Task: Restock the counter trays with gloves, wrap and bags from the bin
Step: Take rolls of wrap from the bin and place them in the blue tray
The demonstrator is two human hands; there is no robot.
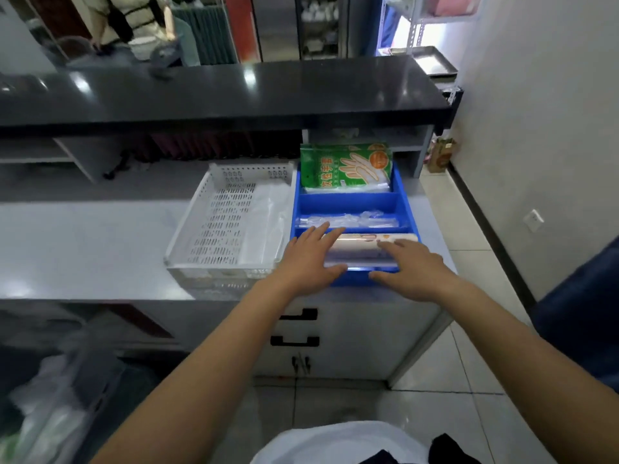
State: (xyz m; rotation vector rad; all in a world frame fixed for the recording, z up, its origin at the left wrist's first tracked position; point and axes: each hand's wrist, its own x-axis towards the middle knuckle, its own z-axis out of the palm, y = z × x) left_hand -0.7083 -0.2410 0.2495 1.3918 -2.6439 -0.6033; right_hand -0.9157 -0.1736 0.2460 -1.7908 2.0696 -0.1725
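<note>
— What are the hands doing, closest to the camera?

— Both bare forearms reach forward over the pale grey counter (83,249). The left hand (306,262) lies flat with its fingers straight and spread, the fingertips over the left end of a long roll of wrap in a printed clear sleeve (360,250). The right hand (413,267) is flat too, fingers extended, resting on the roll's right part. Neither hand curls round it; the thumbs sit low at the near blue wall. The hands are apart, one on each half of the roll.

— And where does that roll sit?

— In the nearest compartment of the blue plastic divided tray (351,200), lying crosswise, its right end poking over the tray's right rim.

— What is behind it?

— The middle compartment holds a flat packet of clear plastic (348,220). The far compartment holds a green printed pack of disposable gloves (346,165), standing tilted against the back wall.

— To the left of the tray?

— A white perforated plastic basket (221,222), touching the blue tray's side, with a stack of clear plastic bags (268,222) lying along its right half.

— Anything lower down or farther off?

— Black drawer handles (296,329) show on the cabinet front below the hands. Beyond the trays runs a glossy black raised countertop (234,92), and a person in a light vest (130,21) stands behind it.
</note>
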